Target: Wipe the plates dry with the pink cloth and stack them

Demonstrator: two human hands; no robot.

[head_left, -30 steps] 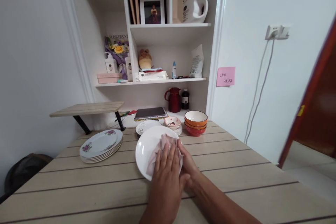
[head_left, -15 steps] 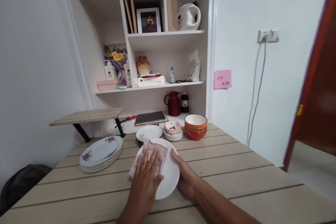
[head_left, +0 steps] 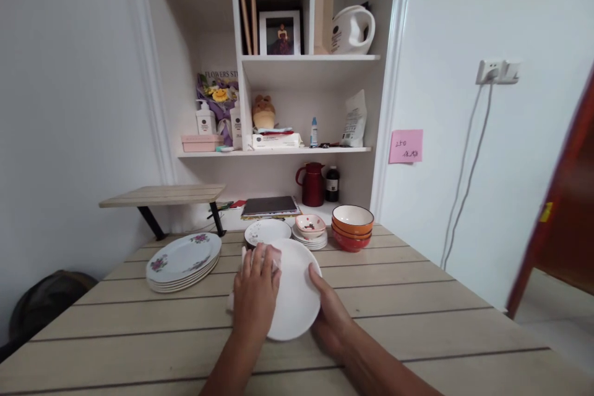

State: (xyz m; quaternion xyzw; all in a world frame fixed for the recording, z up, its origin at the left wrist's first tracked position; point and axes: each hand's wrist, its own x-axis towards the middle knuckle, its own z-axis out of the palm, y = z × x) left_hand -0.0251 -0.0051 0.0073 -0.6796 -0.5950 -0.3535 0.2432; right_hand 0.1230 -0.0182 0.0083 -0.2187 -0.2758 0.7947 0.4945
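Note:
A plain white plate (head_left: 297, 297) is tilted up over the table, gripped at its right edge by my right hand (head_left: 331, 309), thumb on the front and fingers behind. My left hand (head_left: 256, 291) presses a pale pink cloth (head_left: 273, 256) against the plate's left side, and most of the cloth is hidden under the fingers. Just behind the plate sits a stack of dark-edged patterned plates (head_left: 266, 232). To the left is a pile of flower-printed oval plates (head_left: 184, 258).
Small white dishes (head_left: 315, 242) with a patterned square bowl (head_left: 310, 225) on top stand behind. Orange and red bowls (head_left: 352, 228) are stacked to their right. A low wooden riser (head_left: 164, 195) stands at the table's back left. Farther back are a laptop (head_left: 270, 205) and a red jug (head_left: 312, 185).
My left hand has slid the cloth up and toward the plate's left rim, bunching it under the fingers. My right hand keeps its hold. The camera view has shifted slightly left.

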